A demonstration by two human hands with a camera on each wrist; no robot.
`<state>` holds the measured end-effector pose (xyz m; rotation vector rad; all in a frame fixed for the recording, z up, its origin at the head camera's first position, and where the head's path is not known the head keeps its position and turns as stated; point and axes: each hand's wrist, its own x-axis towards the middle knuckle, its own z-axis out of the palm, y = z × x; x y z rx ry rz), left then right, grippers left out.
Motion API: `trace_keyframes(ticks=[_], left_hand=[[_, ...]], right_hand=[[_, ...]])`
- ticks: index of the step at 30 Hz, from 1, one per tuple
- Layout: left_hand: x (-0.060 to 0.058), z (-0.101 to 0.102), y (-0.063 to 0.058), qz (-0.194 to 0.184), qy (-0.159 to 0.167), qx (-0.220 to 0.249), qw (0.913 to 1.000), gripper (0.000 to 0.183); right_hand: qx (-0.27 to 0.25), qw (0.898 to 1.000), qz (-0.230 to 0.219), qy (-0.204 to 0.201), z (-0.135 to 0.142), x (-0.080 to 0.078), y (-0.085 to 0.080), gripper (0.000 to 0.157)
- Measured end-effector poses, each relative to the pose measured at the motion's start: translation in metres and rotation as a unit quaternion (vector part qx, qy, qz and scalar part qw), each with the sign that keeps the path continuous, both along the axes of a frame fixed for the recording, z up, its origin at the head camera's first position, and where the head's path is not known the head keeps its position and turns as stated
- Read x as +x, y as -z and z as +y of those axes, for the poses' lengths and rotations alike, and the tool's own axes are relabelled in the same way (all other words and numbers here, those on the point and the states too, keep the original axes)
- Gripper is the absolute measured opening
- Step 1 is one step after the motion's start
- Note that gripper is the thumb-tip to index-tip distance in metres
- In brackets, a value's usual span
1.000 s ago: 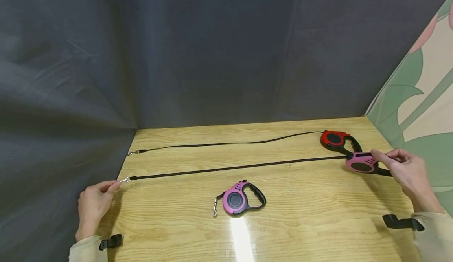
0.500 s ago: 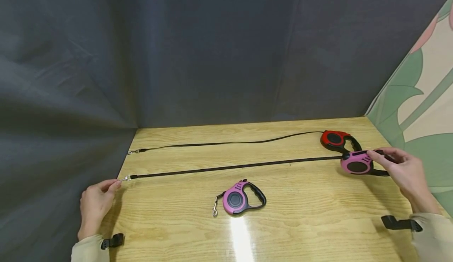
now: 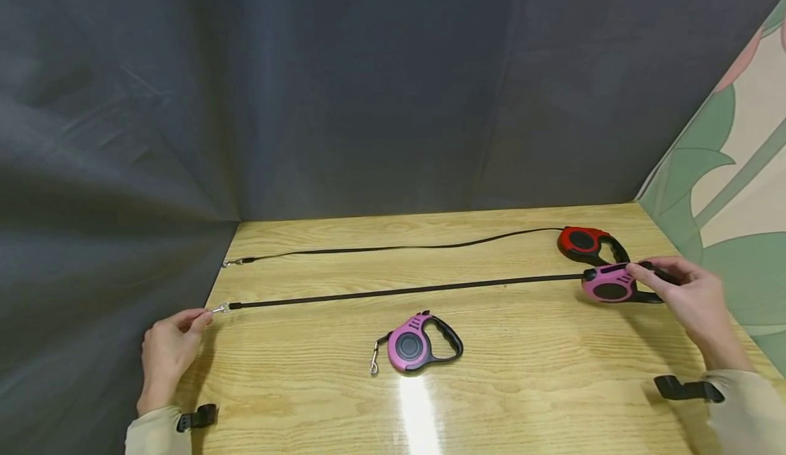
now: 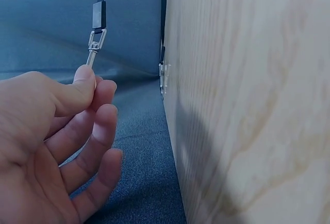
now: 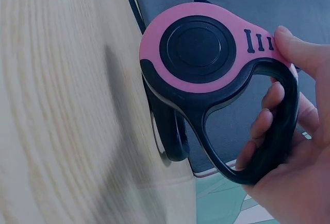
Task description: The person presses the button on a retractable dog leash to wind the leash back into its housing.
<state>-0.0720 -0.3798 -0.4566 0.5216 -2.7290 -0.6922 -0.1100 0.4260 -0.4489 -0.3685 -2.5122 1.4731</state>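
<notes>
My right hand [image 3: 690, 298] grips the black handle of a pink retractable dog leash [image 5: 198, 49], fingers through the loop and thumb at its top. From it a black strap [image 3: 393, 292] runs straight across to the left, above the table. At that end my left hand [image 3: 172, 353] pinches the metal snap hook [image 4: 94, 46] between thumb and forefinger, its other fingers loosely curled. Behind the strap lies a red retractable leash [image 3: 580, 240], its thinner strap laid out to a hook [image 3: 233, 262] at the left edge. The held casing overlaps the red leash's handle in the head view.
A second pink retractable leash [image 3: 408, 346] lies on the wooden table [image 3: 522, 400] between my hands, strap wound in and hook [image 3: 374, 359] at its left. Dark cloth [image 3: 381, 86] hangs behind and at the left; a flowered cloth [image 3: 737, 202] borders the right.
My right hand has moved left with the pink leash, and the strap has become shorter. The left hand has shifted slightly right, still pinching the hook.
</notes>
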Motion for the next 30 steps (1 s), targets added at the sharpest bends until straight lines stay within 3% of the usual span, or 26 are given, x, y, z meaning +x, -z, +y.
trace_keyframes(ticks=[14, 30], left_hand=[[0.0014, -0.0006, -0.0011, 0.009, 0.012, -0.002, 0.9999, 0.029], [0.0013, 0.0073, -0.0022, 0.025, 0.02, -0.006, 0.9995, 0.023]], right_hand=[[0.049, 0.998, -0.032, -0.016, -0.0034, -0.0008, 0.0048, 0.023], [0.044, 0.998, -0.011, -0.04, -0.0102, -0.0029, 0.0059, 0.021]])
